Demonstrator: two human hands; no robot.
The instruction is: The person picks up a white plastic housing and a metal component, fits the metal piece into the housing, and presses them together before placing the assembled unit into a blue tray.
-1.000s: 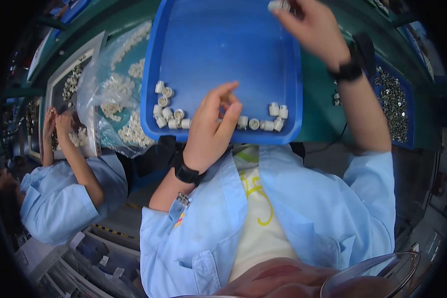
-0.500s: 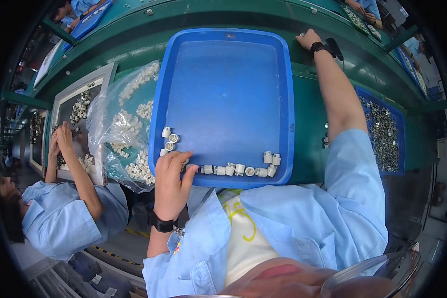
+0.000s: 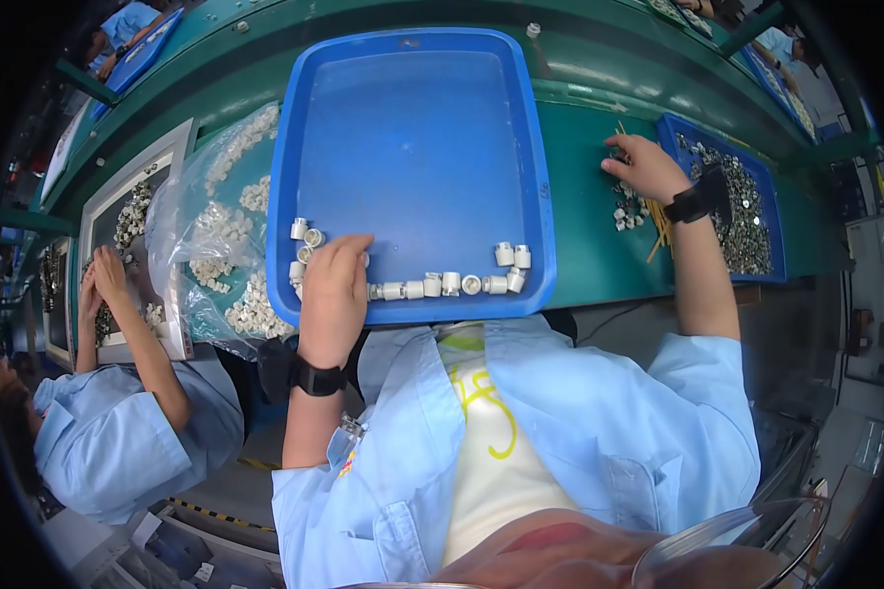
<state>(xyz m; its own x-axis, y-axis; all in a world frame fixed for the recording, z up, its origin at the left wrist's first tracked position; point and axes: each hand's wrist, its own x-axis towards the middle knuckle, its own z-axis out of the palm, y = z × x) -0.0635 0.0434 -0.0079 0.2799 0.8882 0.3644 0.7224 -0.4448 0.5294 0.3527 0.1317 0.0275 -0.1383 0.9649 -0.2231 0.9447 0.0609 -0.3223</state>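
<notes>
A blue tray lies before me with a row of white cylindrical parts along its near edge and more at both near corners. My left hand rests over the near left corner, its fingers curled together. Whatever lies in its grasp is hidden under the fingers. Right of the tray, my right hand hovers with fingers parted above small white and metallic pieces. Thin yellowish sticks lie beside those pieces. One white part stands on the green surface beyond the tray.
At far right is a blue tray of metal pieces. A clear plastic bag with white parts lies to the left. Farther left, a co-worker's hands work over a white-framed tray. More people sit across the green bench.
My right hand has come back from the far green surface, leaving a white part there, and is now over the small pieces at right. My left hand stays at the tray's near left corner.
</notes>
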